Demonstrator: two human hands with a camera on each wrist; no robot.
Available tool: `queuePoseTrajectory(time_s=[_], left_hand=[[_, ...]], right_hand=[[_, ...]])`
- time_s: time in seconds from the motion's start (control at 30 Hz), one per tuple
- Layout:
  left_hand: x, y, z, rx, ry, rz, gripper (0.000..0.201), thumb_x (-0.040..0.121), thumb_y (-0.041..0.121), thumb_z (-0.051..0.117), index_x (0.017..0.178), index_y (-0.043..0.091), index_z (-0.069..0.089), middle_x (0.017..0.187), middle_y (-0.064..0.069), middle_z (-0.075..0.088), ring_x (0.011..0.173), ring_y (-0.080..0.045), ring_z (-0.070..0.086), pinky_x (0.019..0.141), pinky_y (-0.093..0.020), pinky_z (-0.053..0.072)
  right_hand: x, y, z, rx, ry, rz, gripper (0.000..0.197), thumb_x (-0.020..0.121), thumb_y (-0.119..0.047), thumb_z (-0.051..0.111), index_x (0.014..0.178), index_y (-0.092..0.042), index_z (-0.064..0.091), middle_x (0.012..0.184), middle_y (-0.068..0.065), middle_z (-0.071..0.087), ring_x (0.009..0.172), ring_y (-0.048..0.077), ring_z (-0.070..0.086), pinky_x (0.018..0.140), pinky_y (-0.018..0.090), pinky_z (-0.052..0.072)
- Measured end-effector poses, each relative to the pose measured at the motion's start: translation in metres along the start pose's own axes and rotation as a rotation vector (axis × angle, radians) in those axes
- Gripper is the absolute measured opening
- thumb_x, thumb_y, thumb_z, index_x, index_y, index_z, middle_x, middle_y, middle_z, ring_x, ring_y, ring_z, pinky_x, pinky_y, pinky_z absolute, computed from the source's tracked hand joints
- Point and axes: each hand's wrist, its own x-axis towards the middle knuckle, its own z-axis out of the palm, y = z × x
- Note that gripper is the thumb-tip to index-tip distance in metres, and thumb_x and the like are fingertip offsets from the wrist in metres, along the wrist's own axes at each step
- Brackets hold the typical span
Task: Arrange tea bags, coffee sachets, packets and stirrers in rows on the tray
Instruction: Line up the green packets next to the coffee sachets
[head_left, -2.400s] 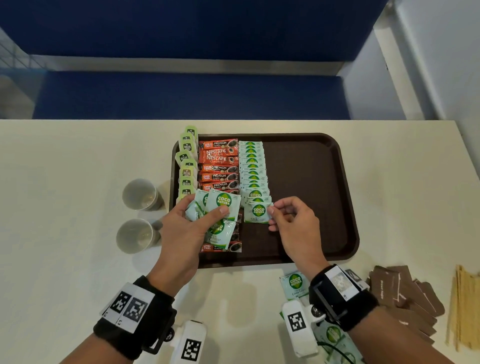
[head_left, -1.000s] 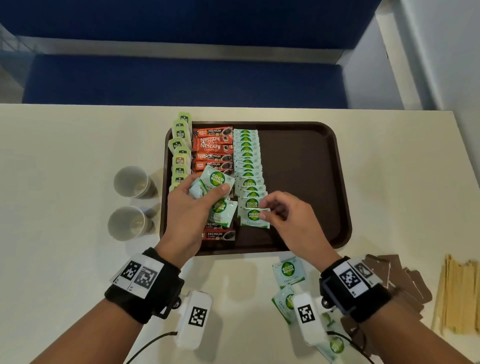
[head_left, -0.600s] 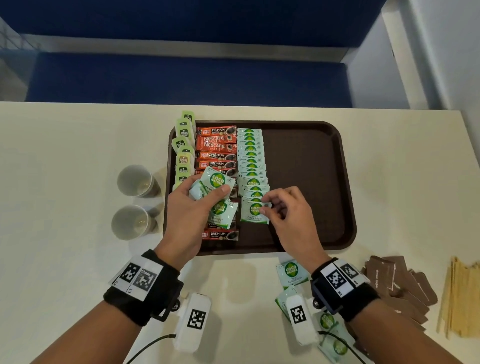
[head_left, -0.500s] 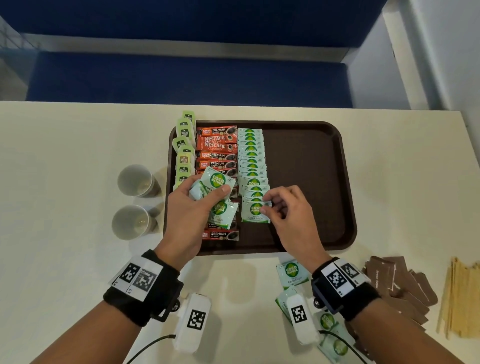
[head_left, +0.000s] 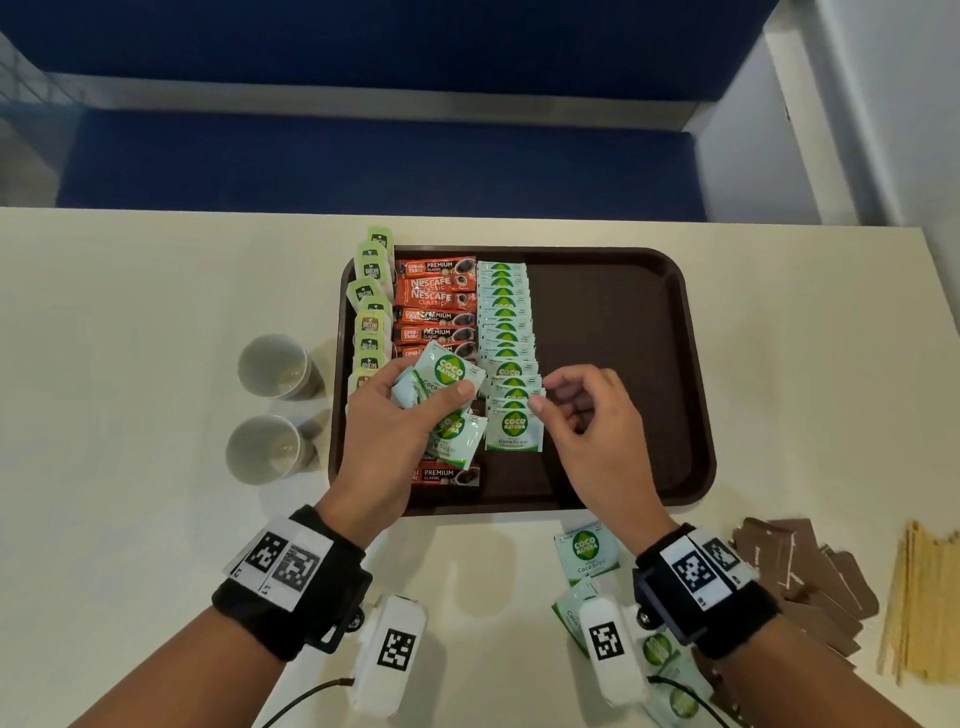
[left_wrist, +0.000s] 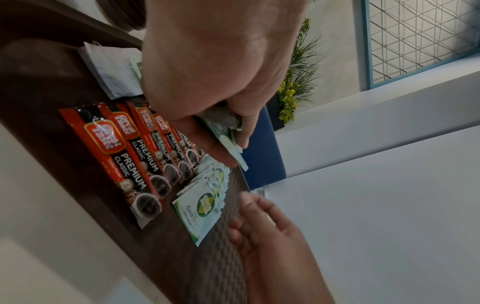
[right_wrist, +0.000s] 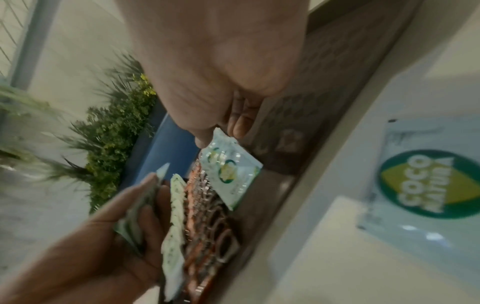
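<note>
1. Head view: the left hand hovers over the near-left part of the dark brown plastic tray and grips a small bunch of pale green Coco Natura sugar packets between thumb and curled fingers.
2. The right hand pinches the far right corner of one sugar packet, the nearest in its row; its print faces up.
3. Three rows run away from the person: green tea bags along the left rim, red coffee sachets, then the sugar packet row. The sachets lie with the long axis left to right.
4. Two paper cups stand left of the tray; brown packets and wooden stirrers lie on the table at the right.
5. Left wrist view: the left hand's fingers curl round the bunch above the sachets.
6. Right wrist view: thumb and fingers pinch the packet's top corner; it is blurred.
</note>
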Motion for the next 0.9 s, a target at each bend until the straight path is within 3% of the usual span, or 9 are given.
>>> queuePoseTrajectory(time_s=[0.13, 0.27, 0.4, 0.5, 0.63, 0.77, 0.9], left_hand=[[-0.003, 0.0, 0.005, 0.058, -0.09, -0.004, 0.044, 0.082, 0.003, 0.09, 0.121, 0.01, 0.072, 0.107, -0.007, 0.084, 0.094, -0.021, 0.082, 0.075, -0.032, 0.066], [-0.005, 0.001, 0.008, 0.076, -0.151, -0.014, 0.052, 0.077, 0.011, 0.093, 0.124, 0.012, 0.071, 0.114, -0.009, 0.082, 0.104, -0.029, 0.08, 0.087, -0.042, 0.066], [0.0, 0.003, 0.003, 0.023, -0.067, 0.003, 0.038, 0.082, 0.007, 0.089, 0.116, 0.014, 0.073, 0.103, -0.003, 0.084, 0.094, -0.021, 0.081, 0.075, -0.032, 0.065], [0.004, 0.003, -0.004, 0.007, 0.019, 0.009, 0.037, 0.081, 0.007, 0.09, 0.113, 0.015, 0.074, 0.093, 0.002, 0.082, 0.086, -0.017, 0.08, 0.073, -0.032, 0.065], [0.006, 0.004, -0.009, -0.006, 0.049, 0.006, 0.047, 0.08, 0.008, 0.091, 0.123, 0.008, 0.072, 0.097, -0.002, 0.081, 0.088, -0.02, 0.08, 0.077, -0.038, 0.066], [0.004, 0.003, -0.01, -0.007, 0.055, -0.002, 0.046, 0.081, 0.008, 0.091, 0.123, 0.01, 0.071, 0.103, -0.006, 0.081, 0.094, -0.025, 0.08, 0.084, -0.045, 0.067], [0.003, 0.001, -0.01, -0.005, 0.061, -0.019, 0.048, 0.08, 0.01, 0.092, 0.124, 0.015, 0.072, 0.111, -0.007, 0.081, 0.1, -0.027, 0.081, 0.086, -0.046, 0.067]], right_hand=[[0.005, -0.033, 0.0, 0.266, -0.165, 0.123, 0.017, 0.101, -0.032, 0.074, 0.117, -0.025, 0.073, 0.103, 0.003, 0.074, 0.094, 0.025, 0.07, 0.078, 0.037, 0.062], [0.016, -0.042, 0.0, 0.287, -0.245, 0.139, 0.013, 0.097, -0.018, 0.078, 0.11, -0.017, 0.078, 0.098, 0.005, 0.079, 0.083, 0.012, 0.072, 0.071, 0.026, 0.06], [0.022, -0.031, -0.014, 0.303, -0.162, 0.151, 0.009, 0.098, -0.013, 0.077, 0.106, -0.017, 0.079, 0.1, 0.004, 0.08, 0.083, 0.011, 0.071, 0.072, 0.026, 0.059], [0.021, -0.018, -0.028, 0.137, -0.218, 0.095, 0.01, 0.099, -0.017, 0.076, 0.106, -0.023, 0.081, 0.101, -0.007, 0.081, 0.093, 0.008, 0.073, 0.077, 0.024, 0.058], [0.011, -0.006, -0.023, -0.16, -0.333, -0.013, 0.01, 0.096, -0.02, 0.079, 0.103, -0.026, 0.084, 0.1, -0.013, 0.071, 0.091, 0.004, 0.067, 0.078, 0.012, 0.049], [0.001, 0.007, -0.007, -0.281, -0.317, -0.113, 0.012, 0.098, -0.019, 0.078, 0.107, -0.024, 0.083, 0.103, -0.012, 0.053, 0.094, 0.006, 0.06, 0.079, 0.012, 0.047], [-0.004, 0.01, -0.001, -0.286, -0.239, -0.12, 0.011, 0.099, -0.019, 0.076, 0.109, -0.02, 0.081, 0.108, -0.009, 0.047, 0.099, 0.005, 0.058, 0.084, 0.015, 0.051]])
